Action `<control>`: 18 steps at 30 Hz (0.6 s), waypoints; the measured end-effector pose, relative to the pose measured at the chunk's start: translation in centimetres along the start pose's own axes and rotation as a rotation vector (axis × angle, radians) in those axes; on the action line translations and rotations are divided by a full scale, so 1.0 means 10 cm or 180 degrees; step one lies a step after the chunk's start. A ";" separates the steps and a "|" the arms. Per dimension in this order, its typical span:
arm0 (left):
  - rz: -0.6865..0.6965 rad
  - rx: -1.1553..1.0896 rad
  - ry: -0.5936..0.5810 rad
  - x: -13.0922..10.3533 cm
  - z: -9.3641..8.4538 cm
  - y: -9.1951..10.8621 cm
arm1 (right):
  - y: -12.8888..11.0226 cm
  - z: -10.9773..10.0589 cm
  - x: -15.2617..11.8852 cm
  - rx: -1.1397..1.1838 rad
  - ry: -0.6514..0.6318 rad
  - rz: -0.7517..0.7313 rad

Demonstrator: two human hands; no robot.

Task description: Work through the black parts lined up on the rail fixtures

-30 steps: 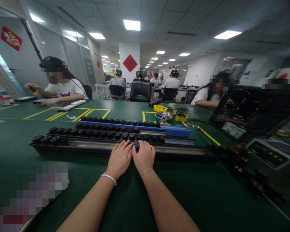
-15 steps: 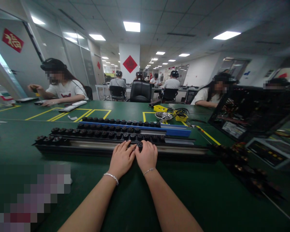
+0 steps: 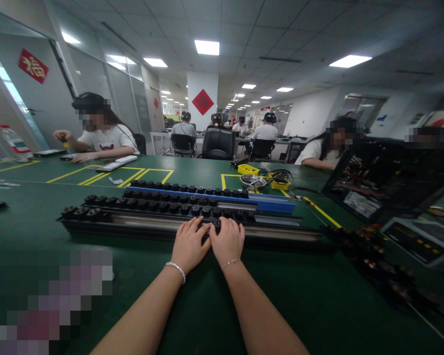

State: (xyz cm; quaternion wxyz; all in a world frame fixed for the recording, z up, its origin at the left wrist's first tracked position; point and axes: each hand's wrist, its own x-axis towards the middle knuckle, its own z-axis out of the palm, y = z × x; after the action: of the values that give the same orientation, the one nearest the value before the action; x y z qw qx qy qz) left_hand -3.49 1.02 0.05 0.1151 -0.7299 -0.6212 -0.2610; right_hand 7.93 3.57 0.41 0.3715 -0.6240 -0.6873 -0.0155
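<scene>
We're seemingly positioning a black module (image 3: 217,224) along the channelled rail (image 3: 281,231), right fingers (image 3: 232,226) pinching it, left fingers (image 3: 187,230) half-open; sliding should need steady pressure.

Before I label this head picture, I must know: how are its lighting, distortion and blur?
In the head view, ceiling lights glare white; the dark parts at right look dim, soft; the left hand and right hand are fairly clear; things near the edges look stretched, as through a wide lens; pixel blocks mask the lower left corner.
</scene>
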 end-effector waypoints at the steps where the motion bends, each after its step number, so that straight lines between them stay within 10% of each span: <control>1: 0.0011 0.0016 0.0002 0.00 0.00 0.00 | 0.00 0.00 0.00 0.0003 -0.0004 0.0007; 18: -0.0050 -0.0034 -0.0022 0.01 0.01 0.01 | 0.02 -0.02 0.02 0.0038 -0.0039 0.0140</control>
State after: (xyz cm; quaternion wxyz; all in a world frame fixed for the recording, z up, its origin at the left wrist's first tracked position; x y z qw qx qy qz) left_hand -3.39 1.17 0.06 0.1070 -0.7266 -0.6259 -0.2626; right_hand 8.19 3.64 0.59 0.3713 -0.6368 -0.6757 0.0007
